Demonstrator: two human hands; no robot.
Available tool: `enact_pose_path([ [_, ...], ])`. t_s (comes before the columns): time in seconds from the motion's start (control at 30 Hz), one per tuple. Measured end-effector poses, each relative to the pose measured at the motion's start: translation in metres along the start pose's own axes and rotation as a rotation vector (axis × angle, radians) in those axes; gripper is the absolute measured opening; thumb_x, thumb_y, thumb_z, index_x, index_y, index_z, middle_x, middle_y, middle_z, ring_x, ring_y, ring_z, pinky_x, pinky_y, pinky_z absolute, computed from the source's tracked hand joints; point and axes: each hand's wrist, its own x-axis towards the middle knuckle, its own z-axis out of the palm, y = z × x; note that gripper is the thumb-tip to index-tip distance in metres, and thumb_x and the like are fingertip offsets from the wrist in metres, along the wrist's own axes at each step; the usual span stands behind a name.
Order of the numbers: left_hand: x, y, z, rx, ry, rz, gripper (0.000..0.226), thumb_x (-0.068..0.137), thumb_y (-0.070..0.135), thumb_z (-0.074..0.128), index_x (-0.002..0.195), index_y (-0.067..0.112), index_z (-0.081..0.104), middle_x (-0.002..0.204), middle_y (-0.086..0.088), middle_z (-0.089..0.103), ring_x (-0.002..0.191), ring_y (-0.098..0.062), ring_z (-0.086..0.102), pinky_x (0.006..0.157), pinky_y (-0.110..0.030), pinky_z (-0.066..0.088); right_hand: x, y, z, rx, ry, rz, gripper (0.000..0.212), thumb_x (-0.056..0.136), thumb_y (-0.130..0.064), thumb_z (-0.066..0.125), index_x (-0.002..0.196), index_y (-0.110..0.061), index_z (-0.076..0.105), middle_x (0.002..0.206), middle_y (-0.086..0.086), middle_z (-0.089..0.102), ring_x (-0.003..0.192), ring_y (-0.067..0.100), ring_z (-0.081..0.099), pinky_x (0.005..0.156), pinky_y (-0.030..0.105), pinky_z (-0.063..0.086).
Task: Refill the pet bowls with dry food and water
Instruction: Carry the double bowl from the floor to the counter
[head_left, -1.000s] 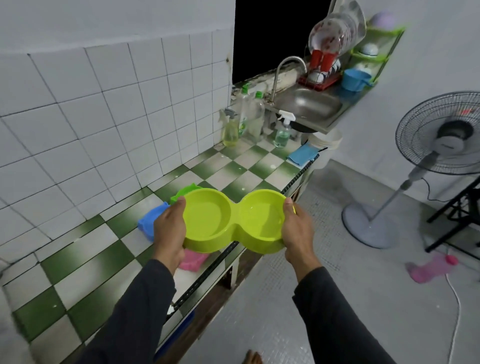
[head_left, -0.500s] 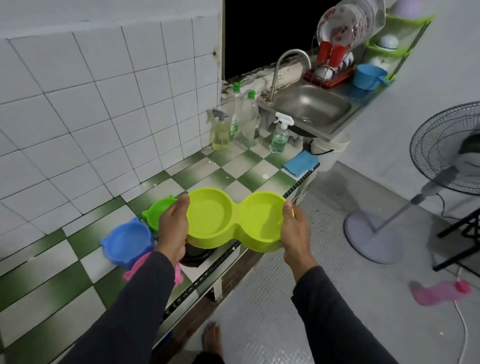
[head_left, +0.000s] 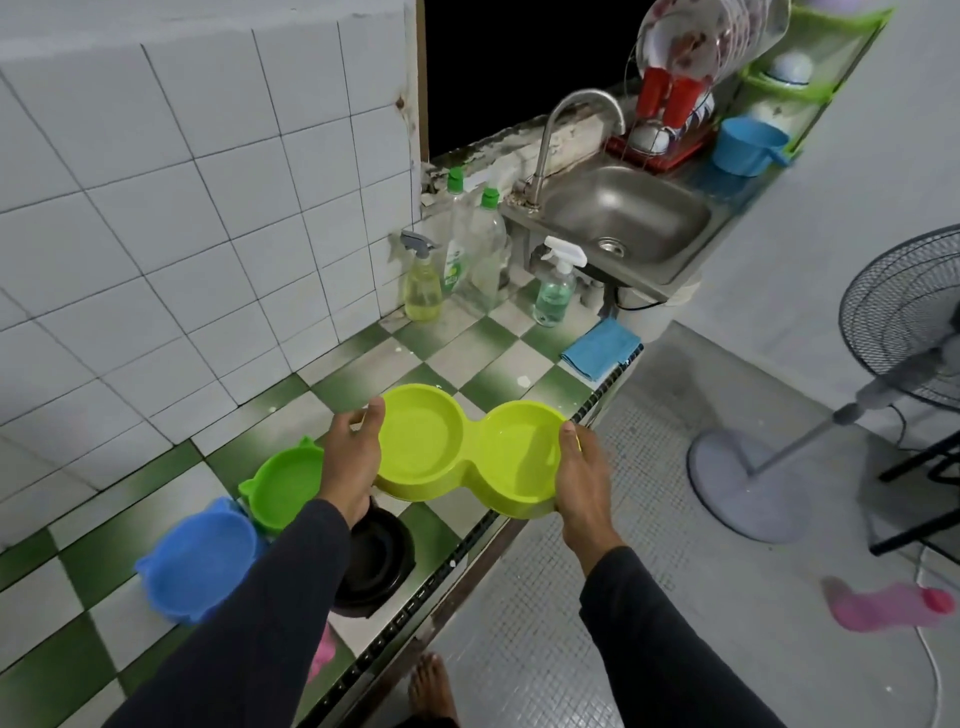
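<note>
Gripping the lime-green double pet bowl (head_left: 470, 449) at both ends, above the front edge of the green-and-white checkered counter (head_left: 467, 338). Curling the left hand (head_left: 350, 465) round the left end, thumb lying on the rim, fingers hidden beneath. Clasping the right end with the right hand (head_left: 582, 480), thumb on the rim, fingers wrapped under the outer wall. Holding the bowl roughly level, both wells facing up; contents of the wells not discernible.

Lying on the counter, behind and below the left forearm:
- green cat-eared bowl (head_left: 288, 480), just beside the left wrist;
- blue cat-eared bowl (head_left: 200, 561), touching or overlapping the green one at its lower left;
- black bowl (head_left: 376, 558), partly hidden under the left sleeve;
- pink object (head_left: 323, 652), mostly hidden, near the counter edge.

Standing at the far end of the counter, against the tiled wall: yellow spray bottle (head_left: 422, 283), two clear bottles with green caps (head_left: 480, 244), and a spray bottle of green liquid (head_left: 555, 291). Lying near the counter corner: folded blue cloth (head_left: 600, 348).

Adjoining beyond: steel sink (head_left: 621, 221) with curved tap (head_left: 558, 130), dish rack with plates and red cups (head_left: 670, 98), blue scoop (head_left: 748, 145).

Standing on the floor at right: pedestal fan (head_left: 831, 415). Lying near it: pink bottle (head_left: 888, 605).
</note>
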Motion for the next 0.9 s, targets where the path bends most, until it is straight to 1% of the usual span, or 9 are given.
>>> enact_pose_path([
  [0.1, 0.021, 0.002, 0.007, 0.024, -0.019, -0.016, 0.048, 0.097, 0.061, 0.059, 0.120, 0.020, 0.060, 0.127, -0.006, 0.061, 0.117, -0.028, 0.058, 0.091, -0.044, 0.050, 0.016, 0.002, 0.011, -0.045, 0.009, -0.016, 0.018, 0.103, -0.055, 0.040, 0.110, -0.045, 0.053, 0.122, -0.004, 0.053, 0.111, 0.022, 0.052, 0.089, 0.042, 0.048],
  [0.17, 0.035, 0.003, 0.012, 0.045, -0.030, -0.022, 0.044, 0.101, 0.054, 0.056, 0.121, 0.015, 0.062, 0.129, -0.009, 0.062, 0.120, -0.031, 0.058, 0.100, -0.049, 0.051, 0.029, 0.005, 0.019, -0.071, 0.005, -0.006, 0.021, 0.104, -0.054, 0.039, 0.113, -0.041, 0.053, 0.122, -0.002, 0.053, 0.112, 0.024, 0.052, 0.093, 0.045, 0.049],
  [0.23, 0.047, 0.003, 0.016, 0.059, -0.034, -0.029, 0.035, 0.104, 0.047, 0.054, 0.119, 0.017, 0.063, 0.131, -0.009, 0.063, 0.121, -0.030, 0.058, 0.105, -0.047, 0.048, 0.040, 0.009, 0.026, -0.096, 0.002, -0.001, 0.025, 0.105, -0.053, 0.037, 0.118, -0.037, 0.052, 0.125, 0.000, 0.053, 0.112, 0.025, 0.052, 0.097, 0.049, 0.049],
  [0.3, 0.059, 0.004, 0.018, 0.072, -0.031, -0.055, 0.036, 0.106, 0.040, 0.052, 0.132, 0.016, 0.062, 0.137, -0.010, 0.061, 0.123, -0.029, 0.056, 0.107, -0.043, 0.046, 0.050, 0.012, 0.032, -0.116, -0.002, -0.005, 0.029, 0.105, -0.053, 0.036, 0.121, -0.034, 0.051, 0.127, 0.001, 0.053, 0.114, 0.026, 0.052, 0.099, 0.051, 0.049],
  [0.4, 0.079, 0.003, 0.021, 0.121, -0.026, -0.121, 0.044, 0.108, 0.033, 0.049, 0.145, 0.009, 0.055, 0.145, -0.011, 0.056, 0.131, -0.030, 0.052, 0.114, -0.046, 0.041, 0.065, 0.017, 0.040, -0.165, -0.022, -0.026, 0.038, 0.106, -0.051, 0.034, 0.132, -0.030, 0.052, 0.133, 0.004, 0.054, 0.120, 0.028, 0.052, 0.102, 0.053, 0.047],
  [0.53, 0.105, -0.003, 0.027, 0.203, -0.047, -0.127, 0.042, 0.109, 0.029, 0.048, 0.147, 0.012, 0.054, 0.145, -0.008, 0.056, 0.131, -0.027, 0.052, 0.113, -0.042, 0.042, 0.082, 0.027, 0.048, -0.215, -0.080, -0.042, 0.049, 0.107, -0.051, 0.031, 0.146, -0.027, 0.047, 0.145, 0.005, 0.051, 0.126, 0.023, 0.048, 0.108, 0.048, 0.043],
  [0.67, 0.126, -0.010, 0.035, 0.268, -0.028, -0.154, 0.031, 0.108, 0.024, 0.048, 0.136, 0.015, 0.057, 0.135, -0.011, 0.060, 0.122, -0.031, 0.056, 0.105, -0.048, 0.048, 0.098, 0.036, 0.049, -0.278, -0.135, -0.036, 0.050, 0.107, -0.050, 0.030, 0.148, -0.025, 0.046, 0.145, 0.006, 0.052, 0.126, 0.025, 0.050, 0.108, 0.046, 0.043],
  [0.8, 0.147, -0.014, 0.045, 0.318, -0.052, -0.170, 0.027, 0.105, 0.015, 0.050, 0.130, 0.011, 0.060, 0.129, -0.013, 0.063, 0.120, -0.033, 0.060, 0.107, -0.055, 0.048, 0.115, 0.045, 0.049, -0.391, -0.179, -0.032, 0.048, 0.108, -0.043, 0.032, 0.148, -0.020, 0.046, 0.143, 0.011, 0.054, 0.129, 0.031, 0.050, 0.110, 0.051, 0.043],
  [0.9, 0.157, -0.017, 0.051, 0.350, -0.071, -0.165, 0.030, 0.104, 0.007, 0.049, 0.130, 0.005, 0.064, 0.128, -0.016, 0.066, 0.120, -0.035, 0.062, 0.107, -0.055, 0.049, 0.123, 0.054, 0.050, -0.499, -0.183, -0.038, 0.045, 0.108, -0.036, 0.037, 0.145, -0.014, 0.051, 0.134, 0.017, 0.055, 0.120, 0.034, 0.053, 0.105, 0.048, 0.046],
])
